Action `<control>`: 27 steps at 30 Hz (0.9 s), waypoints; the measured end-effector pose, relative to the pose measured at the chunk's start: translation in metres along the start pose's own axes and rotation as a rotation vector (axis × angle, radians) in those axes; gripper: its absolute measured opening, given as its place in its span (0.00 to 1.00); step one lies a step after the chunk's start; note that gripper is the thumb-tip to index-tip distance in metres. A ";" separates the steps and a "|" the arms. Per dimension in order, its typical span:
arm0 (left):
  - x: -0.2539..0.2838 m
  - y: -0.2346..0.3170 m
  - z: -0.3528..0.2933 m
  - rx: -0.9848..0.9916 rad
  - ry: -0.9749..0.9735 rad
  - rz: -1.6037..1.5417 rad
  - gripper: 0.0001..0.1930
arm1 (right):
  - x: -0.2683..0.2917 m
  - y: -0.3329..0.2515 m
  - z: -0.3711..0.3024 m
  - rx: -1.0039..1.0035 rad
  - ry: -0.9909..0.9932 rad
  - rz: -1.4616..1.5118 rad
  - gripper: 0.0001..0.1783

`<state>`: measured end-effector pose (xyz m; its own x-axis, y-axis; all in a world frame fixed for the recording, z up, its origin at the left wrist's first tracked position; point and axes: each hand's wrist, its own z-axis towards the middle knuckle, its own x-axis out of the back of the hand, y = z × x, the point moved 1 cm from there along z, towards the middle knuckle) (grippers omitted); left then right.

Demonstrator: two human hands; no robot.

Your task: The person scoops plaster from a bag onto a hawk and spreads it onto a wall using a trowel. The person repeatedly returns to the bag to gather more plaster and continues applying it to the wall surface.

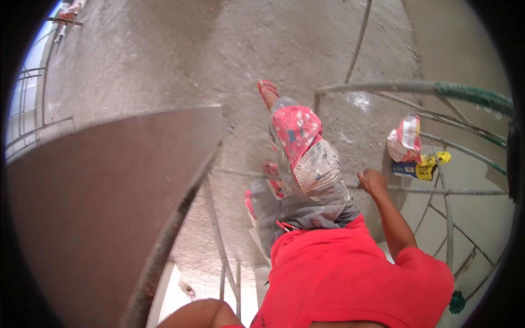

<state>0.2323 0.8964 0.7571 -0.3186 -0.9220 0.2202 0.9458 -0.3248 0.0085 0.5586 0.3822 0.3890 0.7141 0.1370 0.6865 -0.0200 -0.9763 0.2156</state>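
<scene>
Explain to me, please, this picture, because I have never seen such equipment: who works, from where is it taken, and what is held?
There is no machine here, only a person in a red shirt and stained trousers. A wide camera on the person's head looks down, so straight edges bend near the rim.

The right hand is beside a thin metal bar; its fingers look curled, but I cannot tell whether it grips anything. The left hand cannot be made out.

On the rough floor, at the right, are a red-and-white bag and a yellow-and-blue one. A big brown panel fills the left side.
</scene>
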 end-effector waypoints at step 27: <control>0.279 -0.150 0.060 0.679 -0.180 0.330 0.21 | 0.171 -0.091 0.072 0.152 -0.862 0.182 0.19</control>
<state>0.0052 0.7011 0.8758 -0.0535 -0.8810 0.4701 0.8401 0.2148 0.4981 0.7331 0.4825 0.4365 0.9880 -0.1359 -0.0730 -0.1349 -0.9907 0.0178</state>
